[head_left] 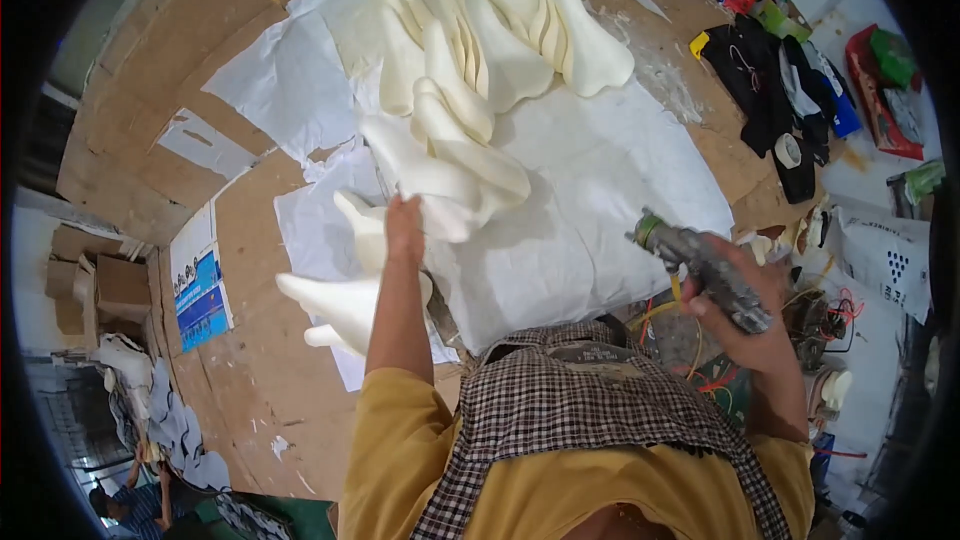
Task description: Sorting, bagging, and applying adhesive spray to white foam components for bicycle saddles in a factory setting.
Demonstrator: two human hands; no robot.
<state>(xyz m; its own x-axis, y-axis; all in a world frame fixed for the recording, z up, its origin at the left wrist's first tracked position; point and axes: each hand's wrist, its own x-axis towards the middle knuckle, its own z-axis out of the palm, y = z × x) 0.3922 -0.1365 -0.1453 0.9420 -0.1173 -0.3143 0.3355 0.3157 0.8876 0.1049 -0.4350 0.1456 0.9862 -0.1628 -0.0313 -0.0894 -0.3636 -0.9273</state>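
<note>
My right hand (745,290) is wrapped round a dark, grimy spray gun (720,275) with a greenish front end, held above the right side of the white sheet. My left hand (405,228) is closed on the near edge of a cream saddle-shaped foam pad (420,175). That pad lies against another foam pad (470,155) just to its right. Beyond them, a group of similar foam pads (500,45) stands overlapped at the far side of the sheet. Several more pads, including one large foam pad (340,305), lie left of my forearm.
White sheeting (600,200) covers part of the cardboard-topped table (250,340). Dark cloth and tools (770,90) lie at the far right. Yellow and red hoses (695,340) hang by the apron (570,390). Another person (140,505) is at the lower left.
</note>
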